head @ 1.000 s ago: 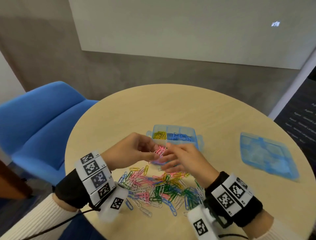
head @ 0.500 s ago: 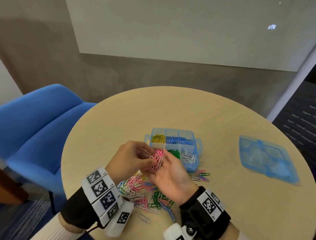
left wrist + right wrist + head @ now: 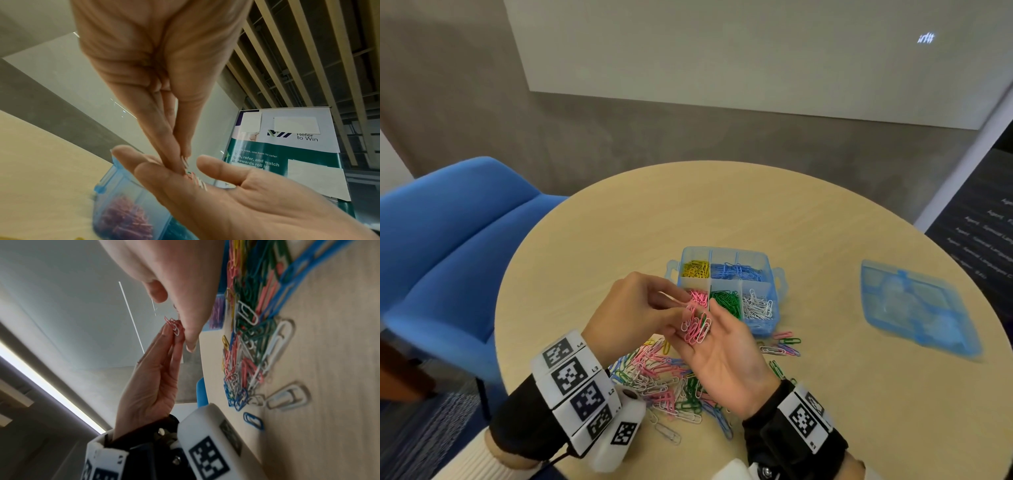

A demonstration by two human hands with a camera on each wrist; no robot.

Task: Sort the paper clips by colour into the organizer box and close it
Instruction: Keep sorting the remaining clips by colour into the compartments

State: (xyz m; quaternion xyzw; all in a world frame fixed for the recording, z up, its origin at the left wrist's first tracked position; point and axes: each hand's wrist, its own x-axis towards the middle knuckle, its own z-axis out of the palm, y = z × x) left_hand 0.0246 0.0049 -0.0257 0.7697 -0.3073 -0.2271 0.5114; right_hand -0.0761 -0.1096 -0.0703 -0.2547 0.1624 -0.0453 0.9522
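Note:
My right hand [image 3: 722, 349] lies palm up in front of the organizer box [image 3: 780, 284], fingers relaxed, carrying a small bunch of mostly pink paper clips [image 3: 697, 327] with a white and a green one among them. My left hand [image 3: 685, 311] reaches in from the left and pinches at that bunch with thumb and fingertips. The left wrist view shows the left fingertips [image 3: 180, 162] pressed together on the clips [image 3: 195, 178] in the right palm [image 3: 236, 199]. The box holds yellow, blue, pink, green and white clips in separate compartments. A mixed pile of clips [image 3: 664, 380] lies on the table under my hands.
The box's blue lid [image 3: 914, 308] lies apart on the round wooden table [image 3: 722, 212], to the right. A few loose clips [image 3: 784, 344] sit just before the box. A blue chair [image 3: 458, 240] stands at the table's left edge.
My right hand turned palm up and drew back from the box with the clips on it, uncovering the front compartments. My left hand followed and picks at the bunch.

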